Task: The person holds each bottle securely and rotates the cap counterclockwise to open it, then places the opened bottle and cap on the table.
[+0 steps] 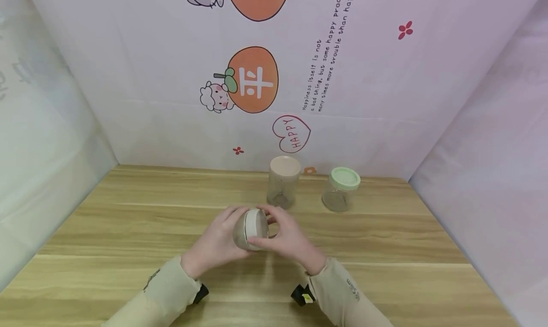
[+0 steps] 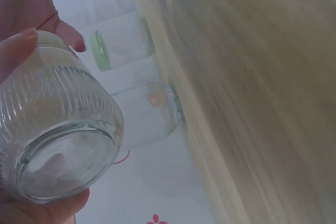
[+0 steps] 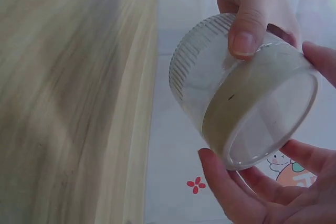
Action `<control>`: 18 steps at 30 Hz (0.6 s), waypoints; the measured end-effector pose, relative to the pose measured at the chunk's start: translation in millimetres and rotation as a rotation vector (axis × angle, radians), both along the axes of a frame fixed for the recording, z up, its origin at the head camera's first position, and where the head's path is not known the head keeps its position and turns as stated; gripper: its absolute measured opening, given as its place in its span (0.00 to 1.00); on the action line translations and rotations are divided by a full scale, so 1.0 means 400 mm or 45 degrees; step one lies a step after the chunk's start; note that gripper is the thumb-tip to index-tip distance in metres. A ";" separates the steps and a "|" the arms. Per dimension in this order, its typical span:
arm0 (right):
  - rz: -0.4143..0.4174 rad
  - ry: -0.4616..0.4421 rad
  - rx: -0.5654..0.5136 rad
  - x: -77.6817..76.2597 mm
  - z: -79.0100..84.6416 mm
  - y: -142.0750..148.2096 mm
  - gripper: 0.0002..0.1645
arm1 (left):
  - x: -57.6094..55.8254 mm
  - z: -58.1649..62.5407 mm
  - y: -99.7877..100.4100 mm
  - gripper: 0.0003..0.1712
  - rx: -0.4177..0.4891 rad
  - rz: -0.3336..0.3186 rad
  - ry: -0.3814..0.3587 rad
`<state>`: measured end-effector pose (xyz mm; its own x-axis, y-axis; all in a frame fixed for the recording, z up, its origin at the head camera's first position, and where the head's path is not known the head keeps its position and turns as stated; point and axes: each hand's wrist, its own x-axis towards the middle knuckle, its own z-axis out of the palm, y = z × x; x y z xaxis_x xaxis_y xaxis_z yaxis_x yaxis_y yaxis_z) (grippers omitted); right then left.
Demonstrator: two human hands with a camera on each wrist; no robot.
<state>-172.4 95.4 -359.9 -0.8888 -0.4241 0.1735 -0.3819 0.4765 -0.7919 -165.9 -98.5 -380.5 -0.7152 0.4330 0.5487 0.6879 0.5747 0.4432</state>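
A ribbed clear jar (image 2: 58, 100) with an off-white lid (image 3: 252, 90) is held tilted above the table, its lid towards the right. My left hand (image 1: 218, 243) grips the jar's body, the thumb lying along its side in the right wrist view. On the lid's rim are the thumb and fingers of my right hand (image 1: 291, 239), curled round it. The lid is on the jar; whether it is tight cannot be seen. Behind the hands stand a taller clear jar with a beige lid (image 1: 285, 166) and a shorter one with a green lid (image 1: 345, 178).
The wooden table (image 1: 128, 222) runs back to a white printed cloth (image 1: 171, 127). More white cloth hangs along the left and right sides. Both standing jars are near the table's back edge, upright and apart from each other.
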 end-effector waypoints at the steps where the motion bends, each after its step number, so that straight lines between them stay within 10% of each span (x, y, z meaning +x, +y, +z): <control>1: -0.006 0.011 -0.009 0.002 -0.002 -0.002 0.44 | 0.001 -0.001 -0.001 0.53 -0.013 -0.005 -0.003; 9: -0.059 0.075 0.007 0.016 0.001 -0.005 0.40 | 0.012 -0.010 -0.011 0.60 -0.095 -0.033 -0.122; 18: -0.083 0.075 -0.033 0.019 -0.004 -0.003 0.41 | 0.005 -0.019 -0.008 0.56 -0.144 -0.057 0.056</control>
<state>-164.9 94.1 -361.5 -0.9023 -0.3603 0.2366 -0.3972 0.4817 -0.7812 -163.9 -101.8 -387.9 -0.6702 0.5247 0.5249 0.7313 0.5875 0.3465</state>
